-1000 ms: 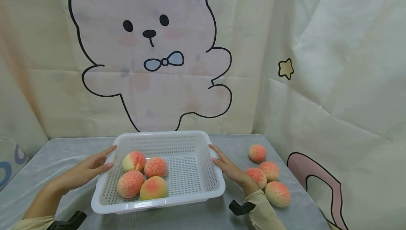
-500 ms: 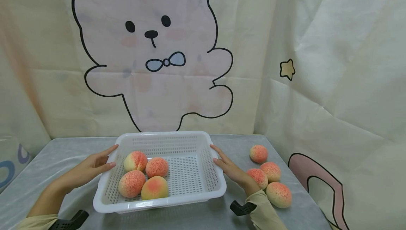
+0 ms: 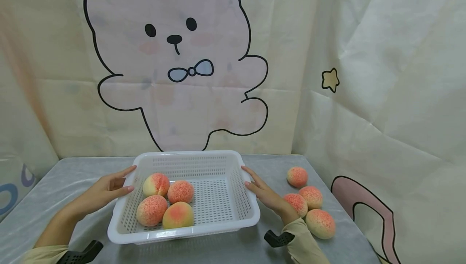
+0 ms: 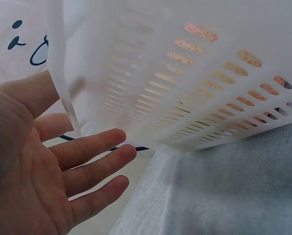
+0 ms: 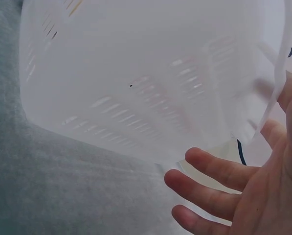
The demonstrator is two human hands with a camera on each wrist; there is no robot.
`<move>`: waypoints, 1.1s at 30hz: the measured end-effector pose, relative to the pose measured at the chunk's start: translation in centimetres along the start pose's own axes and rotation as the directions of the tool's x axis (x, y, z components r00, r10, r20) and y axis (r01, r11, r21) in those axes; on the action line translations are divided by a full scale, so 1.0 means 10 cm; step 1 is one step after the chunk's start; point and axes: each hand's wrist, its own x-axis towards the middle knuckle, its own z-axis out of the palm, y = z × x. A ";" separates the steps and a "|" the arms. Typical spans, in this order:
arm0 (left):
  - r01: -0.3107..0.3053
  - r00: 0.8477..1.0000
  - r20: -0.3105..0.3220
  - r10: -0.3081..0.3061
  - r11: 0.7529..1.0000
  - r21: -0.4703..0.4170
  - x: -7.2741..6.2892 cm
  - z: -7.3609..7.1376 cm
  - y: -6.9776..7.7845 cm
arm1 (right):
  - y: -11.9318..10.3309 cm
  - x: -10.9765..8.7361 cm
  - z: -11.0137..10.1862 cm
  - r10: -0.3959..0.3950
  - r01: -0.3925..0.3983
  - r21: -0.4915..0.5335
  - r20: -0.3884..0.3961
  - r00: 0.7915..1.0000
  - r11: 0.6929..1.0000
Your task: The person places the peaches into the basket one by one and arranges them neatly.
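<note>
A white plastic basket point(image 3: 214, 226) with slotted walls sits in the middle of the head view, its near left corner lowest in the picture. Several peaches lie together in its left half, among them a speckled peach point(image 3: 151, 210) and a yellower peach point(image 3: 178, 215). My left hand point(image 3: 103, 193) pinches the left rim, thumb on top. On the opposite side my right hand point(image 3: 265, 194) holds the right rim the same way. Both wrist views show the other fingers point(image 4: 94, 169) spread below the rim, off the basket's wall; on the right, those fingers point(image 5: 209, 196) look alike.
To the right of my right wrist, several more peaches point(image 3: 319, 223) lie on the grey cloth-covered table point(image 3: 269, 162). One peach point(image 3: 297, 177) is a little apart, farther back. A curtain point(image 3: 276, 134) with a cartoon bear hangs directly behind the table's far edge.
The head view has shifted slightly, so everything appears a little farther right. Both hands keep their hold on the basket, and the peaches stay where they were.
</note>
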 end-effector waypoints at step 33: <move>0.033 0.998 -0.058 -0.031 0.999 0.037 -0.01 0.05 0.02 | -0.25 -0.33 -0.25 0.065 -0.086 -0.123 -0.167 0.984 0.989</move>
